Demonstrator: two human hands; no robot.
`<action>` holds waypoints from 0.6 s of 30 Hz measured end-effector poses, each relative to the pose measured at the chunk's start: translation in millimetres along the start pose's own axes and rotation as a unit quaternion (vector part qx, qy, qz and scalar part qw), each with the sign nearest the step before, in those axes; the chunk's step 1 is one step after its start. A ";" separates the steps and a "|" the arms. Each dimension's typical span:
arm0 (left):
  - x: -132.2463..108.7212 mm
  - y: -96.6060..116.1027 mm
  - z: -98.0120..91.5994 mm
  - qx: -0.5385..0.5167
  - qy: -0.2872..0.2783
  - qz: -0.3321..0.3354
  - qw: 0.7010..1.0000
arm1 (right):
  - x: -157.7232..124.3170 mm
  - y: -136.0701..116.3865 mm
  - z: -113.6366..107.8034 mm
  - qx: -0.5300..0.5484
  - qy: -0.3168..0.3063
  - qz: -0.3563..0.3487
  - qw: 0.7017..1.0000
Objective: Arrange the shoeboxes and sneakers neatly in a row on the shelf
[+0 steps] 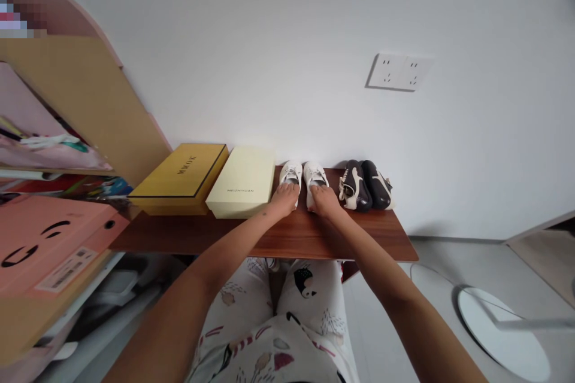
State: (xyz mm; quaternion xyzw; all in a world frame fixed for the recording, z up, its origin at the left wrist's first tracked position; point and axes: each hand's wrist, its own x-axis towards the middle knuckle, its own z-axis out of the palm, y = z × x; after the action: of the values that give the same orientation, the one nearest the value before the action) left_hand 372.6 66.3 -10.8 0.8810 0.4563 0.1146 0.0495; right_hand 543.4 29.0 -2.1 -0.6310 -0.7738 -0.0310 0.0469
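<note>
Two white shoes (291,170) stand side by side on a brown wooden bench (287,239), toes toward the wall. My left hand (285,198) grips the left white shoe at its heel, fingers curled into the opening. At the heel of the right white shoe (314,172), my right hand (324,200) is closed in the same way. Just left of the pair lies a cream shoe box (245,176) with its lid on. A yellow shoe box (182,178) sits beyond it. To the right are two black shoes (378,185) with cream trim, close together.
A white wall (278,72) rises behind the bench, with a socket plate (395,72) at upper right. At left stands a shelf unit (90,90) holding a pink box (49,245). A round white base (503,332) rests on the floor at right.
</note>
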 end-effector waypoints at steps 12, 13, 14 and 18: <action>-16.9 22.7 -2.4 -0.031 0.094 -0.010 0.995 | -39.3 53.8 11.2 0.139 0.195 0.057 0.969; -15.7 31.6 -1.3 -0.055 0.102 0.009 0.993 | -48.0 73.1 11.2 0.152 0.233 0.092 0.956; -12.9 42.2 1.3 -0.085 0.104 0.031 0.990 | -56.7 93.6 11.2 0.161 0.270 0.140 0.939; 13.4 97.0 26.4 -0.237 0.068 0.066 0.967 | -85.4 168.2 15.4 0.243 0.299 0.361 0.849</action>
State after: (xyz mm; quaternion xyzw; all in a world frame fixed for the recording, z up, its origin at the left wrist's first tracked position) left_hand 463.5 21.6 -15.7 0.8622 0.3594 0.2825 0.2182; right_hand 724.7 -18.5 -28.8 -0.7948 -0.4226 -0.0103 0.4355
